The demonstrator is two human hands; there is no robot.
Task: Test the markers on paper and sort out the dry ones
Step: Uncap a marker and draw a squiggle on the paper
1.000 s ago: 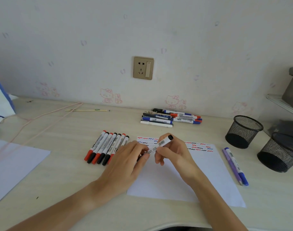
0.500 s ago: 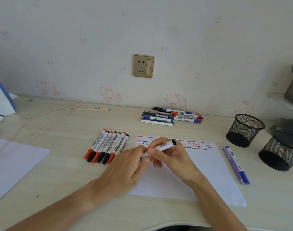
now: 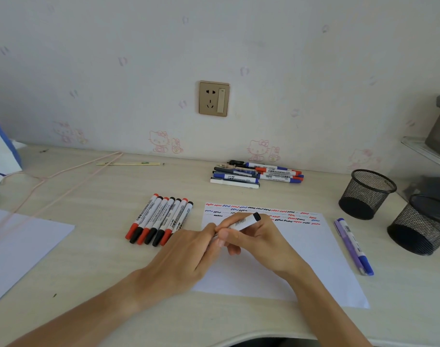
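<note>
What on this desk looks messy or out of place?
Little stands out. The far markers lie in a loose heap, unlike the neat row beside the paper. Both mesh cups hold no pens. A pink cord trails across the desk.

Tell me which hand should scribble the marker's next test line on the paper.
Right, probably. The right hand already grips the marker by its barrel above the paper; the left hand only meets its lower end.

Black-ended white marker (image 3: 244,222) tilted above squiggle-marked paper (image 3: 314,249), beside 7 capped markers (image 3: 160,219).
</note>
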